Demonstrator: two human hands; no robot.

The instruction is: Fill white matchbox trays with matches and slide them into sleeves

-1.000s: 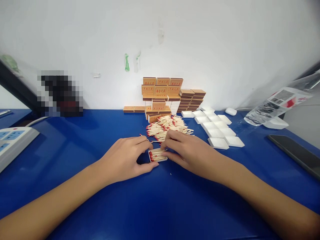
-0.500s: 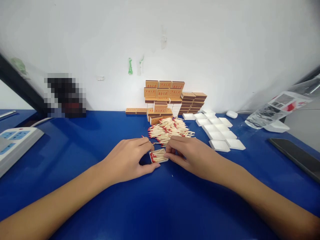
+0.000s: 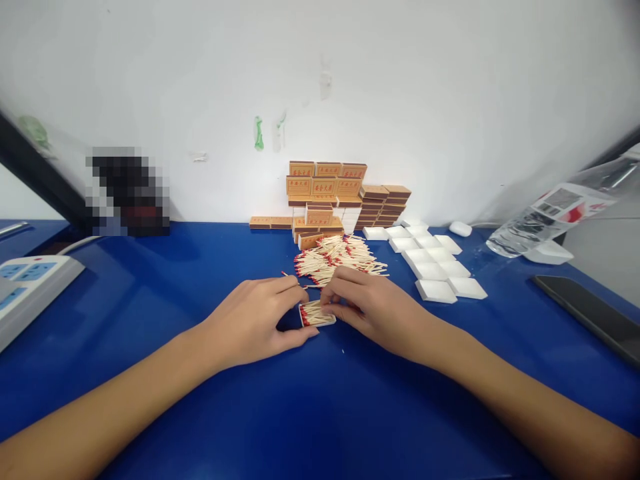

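A small white matchbox tray (image 3: 316, 315) full of red-tipped matches lies on the blue table (image 3: 310, 407), between my two hands. My left hand (image 3: 253, 321) curls round its left end, thumb and fingers closed on it. My right hand (image 3: 367, 304) has its fingertips pinched on the matches at the tray's right end. Just beyond my hands lies a loose pile of matches (image 3: 336, 257).
Brown matchbox sleeves (image 3: 327, 190) are stacked against the white wall, with empty white trays (image 3: 435, 263) in rows to the right. A power strip (image 3: 27, 283) sits far left, a dark phone (image 3: 590, 313) far right, and a plastic bottle (image 3: 543, 220) lies behind it.
My right fingers have shifted a little over the matches in the tray. My left hand stays on the tray's left end. The view has moved slightly.
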